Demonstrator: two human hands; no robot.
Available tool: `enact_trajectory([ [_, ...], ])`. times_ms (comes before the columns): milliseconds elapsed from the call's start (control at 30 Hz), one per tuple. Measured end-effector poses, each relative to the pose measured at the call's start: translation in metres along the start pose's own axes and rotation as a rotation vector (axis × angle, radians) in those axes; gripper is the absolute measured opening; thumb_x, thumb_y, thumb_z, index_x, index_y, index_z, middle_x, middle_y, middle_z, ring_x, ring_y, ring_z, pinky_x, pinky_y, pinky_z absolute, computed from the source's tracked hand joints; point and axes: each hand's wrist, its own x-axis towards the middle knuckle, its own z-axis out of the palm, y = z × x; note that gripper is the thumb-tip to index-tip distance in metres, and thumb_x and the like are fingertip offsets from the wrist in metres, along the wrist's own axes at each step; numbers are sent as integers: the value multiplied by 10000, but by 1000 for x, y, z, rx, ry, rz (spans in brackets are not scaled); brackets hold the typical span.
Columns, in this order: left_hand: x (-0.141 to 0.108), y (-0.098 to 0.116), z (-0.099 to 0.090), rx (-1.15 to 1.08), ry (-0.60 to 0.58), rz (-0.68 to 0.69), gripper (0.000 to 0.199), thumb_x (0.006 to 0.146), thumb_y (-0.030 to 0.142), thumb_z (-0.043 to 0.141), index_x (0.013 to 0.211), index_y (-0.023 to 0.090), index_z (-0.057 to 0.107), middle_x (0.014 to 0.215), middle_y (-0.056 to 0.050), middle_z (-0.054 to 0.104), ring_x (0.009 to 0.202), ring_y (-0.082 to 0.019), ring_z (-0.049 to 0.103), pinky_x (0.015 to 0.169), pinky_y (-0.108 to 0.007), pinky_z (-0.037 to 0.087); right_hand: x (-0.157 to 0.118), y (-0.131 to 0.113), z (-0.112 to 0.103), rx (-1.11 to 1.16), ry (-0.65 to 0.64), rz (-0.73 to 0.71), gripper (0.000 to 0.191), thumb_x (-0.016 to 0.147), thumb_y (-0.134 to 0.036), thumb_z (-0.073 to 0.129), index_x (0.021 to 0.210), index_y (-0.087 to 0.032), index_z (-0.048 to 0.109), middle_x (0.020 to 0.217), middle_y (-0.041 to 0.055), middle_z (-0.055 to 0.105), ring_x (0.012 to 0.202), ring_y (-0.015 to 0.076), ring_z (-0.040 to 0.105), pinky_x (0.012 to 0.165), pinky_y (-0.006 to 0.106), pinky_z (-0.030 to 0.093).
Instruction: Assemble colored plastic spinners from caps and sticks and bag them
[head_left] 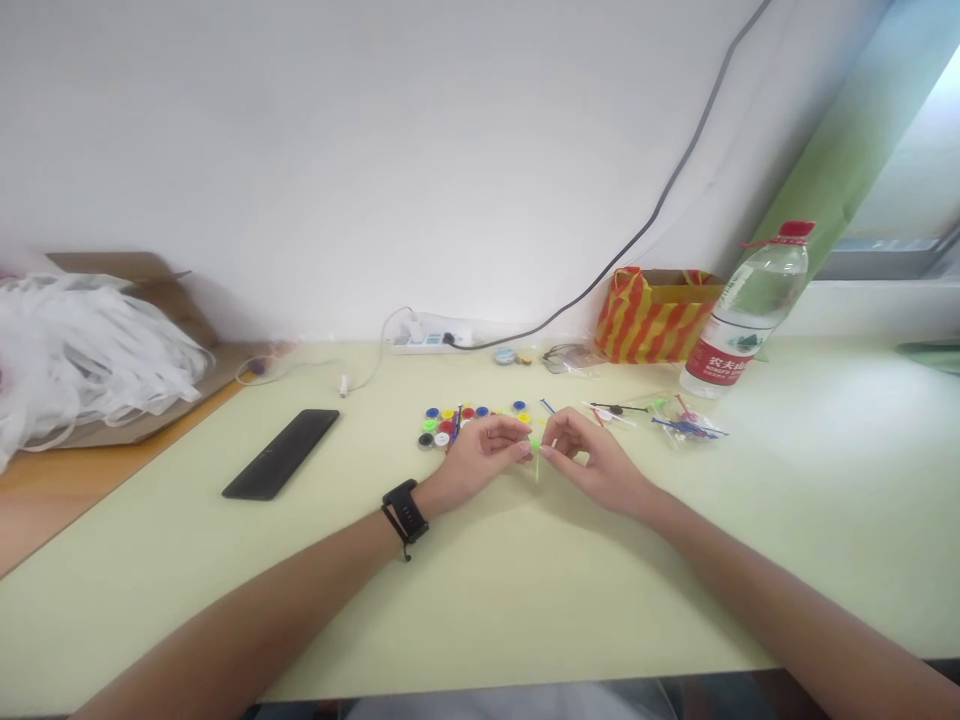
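Between my fingertips is a small green plastic piece with a thin stem (pixel 536 462) pointing down. My left hand (pixel 484 455), with a black watch on its wrist, pinches it from the left. From the right, my right hand (pixel 592 460) pinches the same piece with thumb and forefinger. Its upper part is mostly covered by the fingers. Just behind my left hand lie several small round discs (pixel 444 424) in blue, yellow, green, red, black and white. Thin coloured plastic sticks (pixel 611 412) lie behind my right hand, and a clear bag of sticks (pixel 686 428) is further right.
A black phone-like slab (pixel 282 455) lies at left, near a box of white straps (pixel 97 350). At the wall are a power strip (pixel 431 338) with a dark cable and a striped bag (pixel 649 315). A large water bottle (pixel 746 310) stands at the right.
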Motion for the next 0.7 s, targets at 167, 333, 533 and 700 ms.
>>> enact_trajectory([
  [167, 0, 3, 1, -5, 20, -10, 383, 817, 383, 843, 1073, 131, 711, 998, -105, 752, 900, -224, 744, 880, -403, 615, 0, 4, -1, -42, -8, -39, 168, 991, -326, 561, 1139, -246, 560, 962, 48, 668, 761, 170, 619, 673, 315, 528],
  [333, 0, 6, 1, -19, 32, 8, 367, 824, 387, 836, 1061, 133, 716, 979, -89, 747, 852, -204, 742, 874, -390, 609, -2, 4, 1, -74, 12, -52, 339, 999, -333, 544, 1332, -269, 530, 883, 18, 625, 669, 150, 570, 610, 291, 492],
  [533, 1, 2, -2, -25, 32, 36, 351, 836, 378, 827, 1069, 140, 717, 994, -89, 733, 857, -196, 734, 857, -370, 611, 0, 3, -1, 3, -38, 56, 252, 980, -434, 580, 1058, -205, 650, 813, 14, 607, 615, 135, 535, 539, 266, 407],
  [700, 2, 1, -1, -26, 58, 23, 352, 818, 381, 840, 1044, 141, 718, 969, -83, 734, 827, -191, 734, 839, -367, 619, 4, -2, -8, 78, -138, 133, 617, 1015, -563, 481, 523, -198, 407, 507, -34, 370, 481, 100, 324, 495, 287, 273],
])
